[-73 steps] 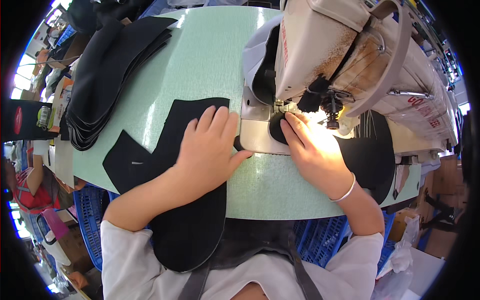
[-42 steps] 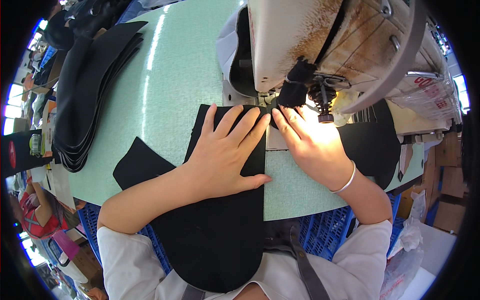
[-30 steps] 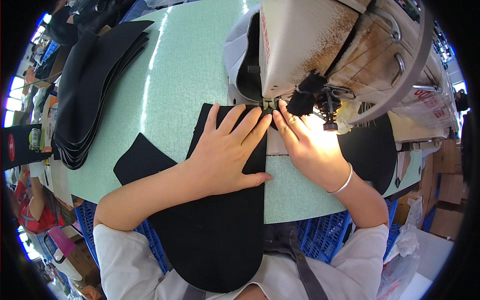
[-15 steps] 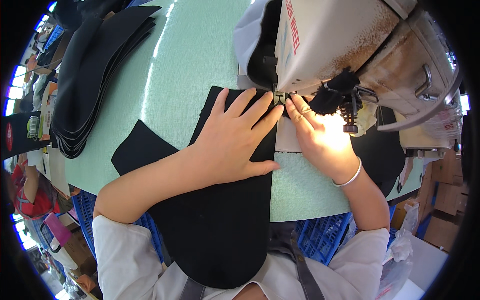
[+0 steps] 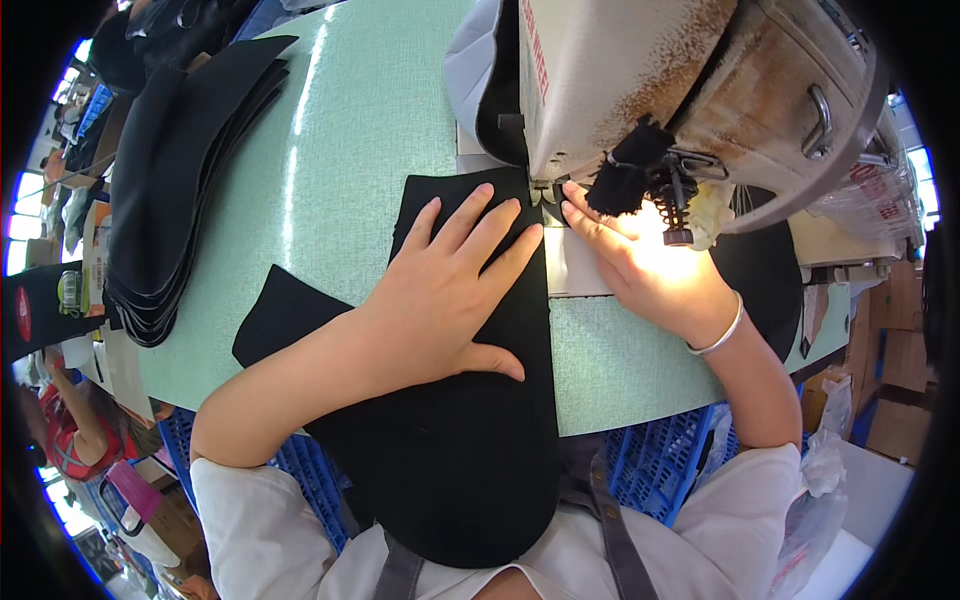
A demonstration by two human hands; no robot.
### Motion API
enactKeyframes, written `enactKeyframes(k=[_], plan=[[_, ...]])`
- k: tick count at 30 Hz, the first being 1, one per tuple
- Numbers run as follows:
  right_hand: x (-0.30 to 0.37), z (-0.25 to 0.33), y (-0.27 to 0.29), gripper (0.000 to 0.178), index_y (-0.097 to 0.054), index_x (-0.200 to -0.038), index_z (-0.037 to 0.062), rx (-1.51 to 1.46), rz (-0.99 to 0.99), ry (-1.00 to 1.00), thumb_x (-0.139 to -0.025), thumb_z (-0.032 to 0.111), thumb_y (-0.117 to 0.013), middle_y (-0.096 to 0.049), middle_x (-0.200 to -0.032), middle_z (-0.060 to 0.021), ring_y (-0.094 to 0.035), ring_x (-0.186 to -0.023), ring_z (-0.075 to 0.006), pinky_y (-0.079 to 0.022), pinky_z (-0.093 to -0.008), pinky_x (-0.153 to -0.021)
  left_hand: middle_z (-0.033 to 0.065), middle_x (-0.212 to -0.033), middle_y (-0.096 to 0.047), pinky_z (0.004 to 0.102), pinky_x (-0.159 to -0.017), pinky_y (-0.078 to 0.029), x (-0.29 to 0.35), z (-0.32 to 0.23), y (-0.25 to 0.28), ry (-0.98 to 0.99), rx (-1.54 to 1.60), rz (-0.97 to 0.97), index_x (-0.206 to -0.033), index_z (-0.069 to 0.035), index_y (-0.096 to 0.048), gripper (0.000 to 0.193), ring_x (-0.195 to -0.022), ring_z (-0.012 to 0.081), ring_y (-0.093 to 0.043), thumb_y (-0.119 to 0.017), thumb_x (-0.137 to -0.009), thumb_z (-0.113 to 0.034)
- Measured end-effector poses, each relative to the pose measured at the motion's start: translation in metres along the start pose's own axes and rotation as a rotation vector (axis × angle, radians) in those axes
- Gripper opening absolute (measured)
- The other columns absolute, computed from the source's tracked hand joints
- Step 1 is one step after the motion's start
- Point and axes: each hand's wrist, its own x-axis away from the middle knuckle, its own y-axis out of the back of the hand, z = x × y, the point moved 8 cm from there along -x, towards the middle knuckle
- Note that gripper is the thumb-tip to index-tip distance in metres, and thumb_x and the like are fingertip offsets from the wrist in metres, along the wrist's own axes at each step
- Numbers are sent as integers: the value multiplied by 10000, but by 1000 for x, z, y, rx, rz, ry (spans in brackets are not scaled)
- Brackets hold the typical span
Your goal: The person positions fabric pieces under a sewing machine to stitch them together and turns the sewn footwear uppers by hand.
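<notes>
A long black fabric piece [image 5: 440,470] with a rounded near end lies over the table edge towards my lap. Its far edge reaches the presser foot [image 5: 541,192] of a beige sewing machine [image 5: 640,75]. My left hand [image 5: 440,290] rests flat on the fabric, fingers spread, the index fingertip just short of the foot. To the right of the foot, my right hand [image 5: 665,275] has its fingers stretched out, their tips beside the foot. The machine's lamp glares on its back, and a silver bangle circles that wrist.
Curved black pieces lie stacked [image 5: 180,190] on the left of the green table [image 5: 370,130]. Another black piece [image 5: 290,310] lies under my left forearm, and one more [image 5: 760,270] beyond my right wrist. Blue crates [image 5: 655,460] stand below the table. A person in red [image 5: 75,430] is at far left.
My left hand has drawn back a little from the presser foot, towards me along the fabric. My right hand stays beside the foot. The whole view has shifted slightly.
</notes>
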Motion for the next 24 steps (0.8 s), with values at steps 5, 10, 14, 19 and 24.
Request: enactKeyframes(k=[5,10,14,19,24], plan=[[-2,6,17,466,-604,-1291,52,-27,-2,26,-826,33,-626,-627,-1324,-45,-652,-781,-204,-546,-295,-666,201,-1350,-433,589,-1102,-310,-1,2,2,10,-22,1,-1481,-46,-365,1100,-1387,435,-321,-785,-636,-612],[-5,8,12,458,-607,-1291,51,-85,43,42,-833,41,-605,-633,-1312,-62,-681,-825,-217,-559,-303,-684,199,-1319,-462,566,-1088,-330,-2,7,2,-2,-38,-15,-1466,-44,-391,1044,-1376,422,-345,-787,-656,-570],[0,18,5,442,-615,-1276,36,72,118,-22,-834,46,-595,-628,-1315,-78,-693,-856,-231,-568,-307,-710,198,-1310,-472,538,-1093,-330,-2,8,5,-12,-45,-15,-1460,-41,-401,1025,-1377,414,-346,-790,-659,-551],[-3,21,2,422,-624,-1251,12,58,120,-62,-831,49,-604,-617,-1319,-130,-695,-922,-270,-570,-343,-778,200,-1338,-465,491,-1118,-310,-4,7,5,-13,-15,-6,-1452,-30,-408,999,-1381,413,-342,-793,-677,-529],[-3,22,-1,416,-623,-1239,-5,34,84,-81,-826,49,-621,-603,-1330,-155,-681,-987,-303,-559,-364,-833,226,-1389,-425,551,-1100,-323,-1,-8,3,41,-34,33,-1459,7,-369,1011,-1393,430,-318,-784,-707,-526]])
